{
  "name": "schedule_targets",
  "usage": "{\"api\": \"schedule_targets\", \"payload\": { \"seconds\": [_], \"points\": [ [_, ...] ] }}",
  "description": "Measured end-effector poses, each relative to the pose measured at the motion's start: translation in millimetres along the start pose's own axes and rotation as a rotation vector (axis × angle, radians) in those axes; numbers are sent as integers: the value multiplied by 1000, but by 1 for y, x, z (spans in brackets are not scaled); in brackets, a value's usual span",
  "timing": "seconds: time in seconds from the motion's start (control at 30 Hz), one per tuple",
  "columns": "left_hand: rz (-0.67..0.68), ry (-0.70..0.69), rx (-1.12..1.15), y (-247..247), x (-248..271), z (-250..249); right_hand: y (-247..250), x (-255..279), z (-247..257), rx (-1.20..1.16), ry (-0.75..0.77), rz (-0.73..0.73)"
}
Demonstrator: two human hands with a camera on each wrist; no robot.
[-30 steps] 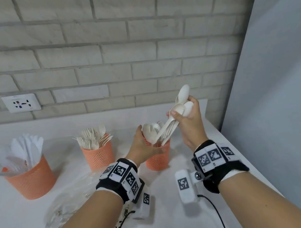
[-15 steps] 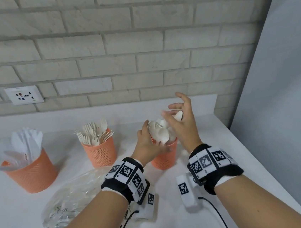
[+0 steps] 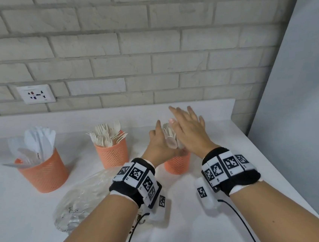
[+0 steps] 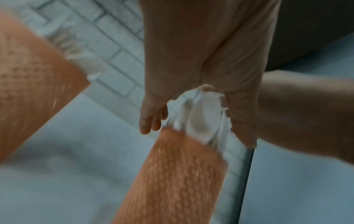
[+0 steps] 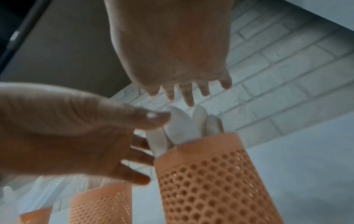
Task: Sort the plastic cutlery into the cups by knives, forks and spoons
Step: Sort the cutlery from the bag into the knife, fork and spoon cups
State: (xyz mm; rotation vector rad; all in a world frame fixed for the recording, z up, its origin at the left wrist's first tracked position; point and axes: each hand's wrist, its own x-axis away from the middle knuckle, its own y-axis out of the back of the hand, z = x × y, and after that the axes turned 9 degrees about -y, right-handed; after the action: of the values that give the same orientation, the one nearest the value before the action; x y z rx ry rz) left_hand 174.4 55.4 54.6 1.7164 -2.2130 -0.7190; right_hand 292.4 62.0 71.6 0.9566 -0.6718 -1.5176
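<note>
Spoons (image 3: 170, 139) stand bowls-up in right cup (image 3: 177, 165) on counter (image 3: 205, 135). Left hand (image 3: 158, 145) and right hand (image 3: 190, 131), fingers straight and spread, flank bowls, pinching nothing. Spoons likely light, thin, slippery; best taken at handles. Cup likely tips easily.

- Three orange perforated plastic cups: the right one (image 3: 177, 164) by the hands, the middle one (image 3: 112, 154) and the left one (image 3: 43, 172), all matt mesh.
- White plastic spoons (image 5: 180, 128) look smooth with a slight sheen.
- White plastic forks (image 3: 107, 135) and knives (image 3: 37, 142) look matt.
- Clear crinkled plastic bag (image 3: 80, 200) is glossy.
- White tabletop (image 3: 238, 171) is smooth.
- Pale brick wall (image 3: 127, 45) is rough and matt.
</note>
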Motion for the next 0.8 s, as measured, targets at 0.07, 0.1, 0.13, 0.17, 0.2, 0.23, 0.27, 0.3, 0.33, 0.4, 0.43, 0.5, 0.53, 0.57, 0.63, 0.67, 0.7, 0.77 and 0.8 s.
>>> {"api": "schedule_targets", "payload": {
  "seconds": [0.07,0.1,0.13,0.17,0.2,0.23,0.27,0.3,0.33,0.4,0.43,0.5,0.53,0.57,0.63,0.67,0.7,0.77,0.8],
  "points": [
    [-51,-80,-12,20,11,-13,5,4,11,-99,64,-154],
    [-98,-126,-22,32,16,-20,8,6,16,-131,98,-213],
    [-155,-153,-30,47,25,-24,9,10,23,-164,137,-234],
    [-197,-176,-35,62,34,-26,9,13,31,-205,177,-227],
    [-218,-186,-42,77,43,-26,7,17,40,-251,220,-195],
    [-221,-170,-60,91,53,-21,5,21,49,-296,266,-149],
    [-218,-141,-100,103,62,-15,1,25,58,-334,312,-90],
    [-204,-91,-160,114,71,-7,-4,31,68,-356,349,-17],
    [-169,-26,-220,122,79,3,-11,37,77,-362,378,71],
    [-50,127,-357,133,96,21,-28,50,94,-327,414,264],
    [15,201,-440,135,103,32,-38,56,100,-296,432,343],
    [95,297,-595,136,111,55,-59,65,109,-224,434,467],
    [113,327,-641,137,116,65,-70,67,112,-182,404,518],
    [139,347,-665,138,120,74,-79,69,113,-123,369,560],
    [196,373,-681,138,127,86,-93,72,114,109,323,638],
    [229,382,-680,137,131,89,-97,75,114,248,315,667],
    [257,391,-683,136,134,91,-97,78,115,364,315,685],
    [293,434,-639,133,140,95,-95,84,120,440,280,726],
    [304,457,-590,132,142,97,-94,85,123,468,272,744]
  ]
}}
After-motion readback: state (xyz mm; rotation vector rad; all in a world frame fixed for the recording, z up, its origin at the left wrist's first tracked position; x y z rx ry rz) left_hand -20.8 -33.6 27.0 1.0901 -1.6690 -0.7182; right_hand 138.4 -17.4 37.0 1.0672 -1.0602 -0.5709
